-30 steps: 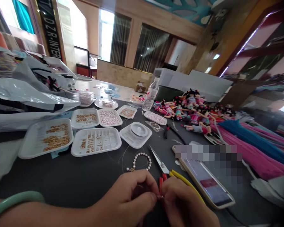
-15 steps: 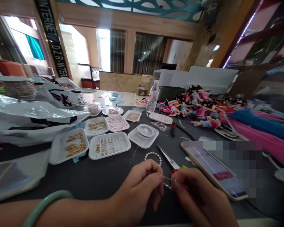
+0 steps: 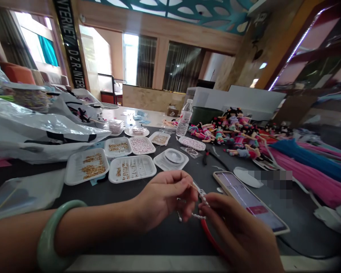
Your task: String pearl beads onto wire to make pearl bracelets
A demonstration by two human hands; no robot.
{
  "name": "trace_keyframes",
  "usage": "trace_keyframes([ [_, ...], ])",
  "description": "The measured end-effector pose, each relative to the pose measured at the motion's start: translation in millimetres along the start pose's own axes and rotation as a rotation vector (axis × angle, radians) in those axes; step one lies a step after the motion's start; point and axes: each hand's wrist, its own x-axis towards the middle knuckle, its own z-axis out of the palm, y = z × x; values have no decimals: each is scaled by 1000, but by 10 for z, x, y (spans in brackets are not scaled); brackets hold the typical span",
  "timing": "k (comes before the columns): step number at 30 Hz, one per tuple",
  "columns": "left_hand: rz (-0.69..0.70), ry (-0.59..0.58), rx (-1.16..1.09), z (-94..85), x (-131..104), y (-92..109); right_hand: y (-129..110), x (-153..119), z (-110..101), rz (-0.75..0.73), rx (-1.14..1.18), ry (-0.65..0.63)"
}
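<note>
A beaded bracelet (image 3: 198, 216) of small pale, shiny beads hangs in a loose loop between my hands, above the dark tabletop. My left hand (image 3: 167, 199), with a green bangle on its wrist, pinches the thin thread at one end between thumb and forefinger. My right hand (image 3: 238, 227) grips the beaded part near its fingertips; its fingers partly cover the strand. Under and beside the right hand shows the red handle of the scissors (image 3: 208, 233), mostly hidden.
White trays hold gold pieces (image 3: 93, 165), gold and silver findings (image 3: 126, 168) and pale pink beads (image 3: 142, 145). A spool (image 3: 174, 156) lies on another tray. The phone (image 3: 251, 201) is at right, near pliers (image 3: 206, 157). A bottle (image 3: 184, 118) and dolls (image 3: 235, 129) stand behind.
Both hands have risen slightly. The bracelet, whose bead loop lay beyond my left hand, is now lifted and gathered between the hands. The view has shifted a little.
</note>
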Motion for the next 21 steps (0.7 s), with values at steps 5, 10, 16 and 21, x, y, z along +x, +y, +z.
trace_keyframes([
  [5, 67, 19, -35, 10, 54, 167, 59, 21, 26, 4, -4, 24],
  [10, 139, 19, -66, 97, 77, 324, 77, 67, 18, 85, -29, -5],
  [16, 226, 36, -32, 221, 35, 558, 135, 93, 10, 117, -26, -34],
  [21, 280, 97, -18, 250, 23, 673, 210, 114, 3, 116, -54, -4],
])
